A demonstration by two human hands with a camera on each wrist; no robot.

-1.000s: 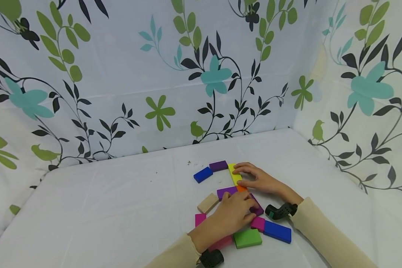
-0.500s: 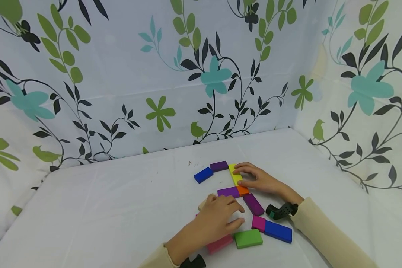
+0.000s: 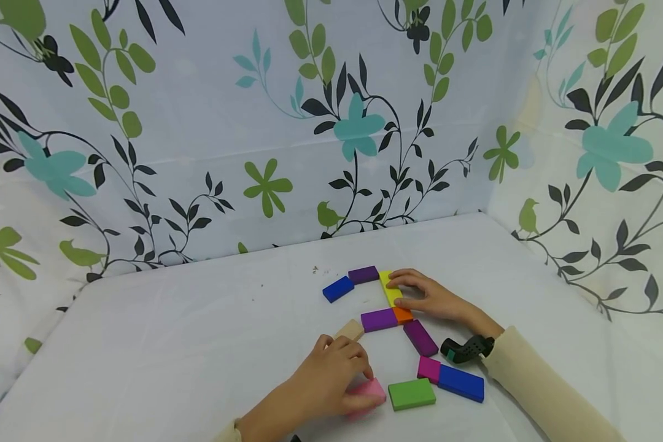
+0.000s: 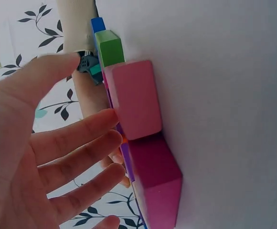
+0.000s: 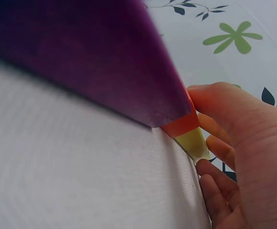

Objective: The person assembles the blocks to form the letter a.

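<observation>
In the head view my left hand (image 3: 326, 380) reaches over the pink block (image 3: 372, 388), partly covering it. The left wrist view shows the fingers extended, fingertips at the edge of that pink block (image 4: 136, 98), thumb apart. A magenta block (image 4: 162, 191) stands against it there; the hand hides it from the head camera. Farther off, my right hand (image 3: 433, 299) rests beside the yellow block (image 3: 388, 283), fingertips and thumb touching it lightly. An orange block (image 3: 403, 315) adjoins the yellow one, near the thumb in the right wrist view.
Other blocks form a winding line on the white cloth (image 3: 199, 344): blue (image 3: 338, 289), purple (image 3: 363, 275), violet (image 3: 379, 320), dark purple (image 3: 421, 337), magenta (image 3: 428, 369), another blue (image 3: 461, 383), green (image 3: 412, 394) and a tan block (image 3: 350, 330). Leaf-patterned fabric (image 3: 199, 123) hangs behind.
My left hand has moved from the dark purple block toward the near left, to the pink block, uncovering the dark purple one. The right hand stays at the yellow block.
</observation>
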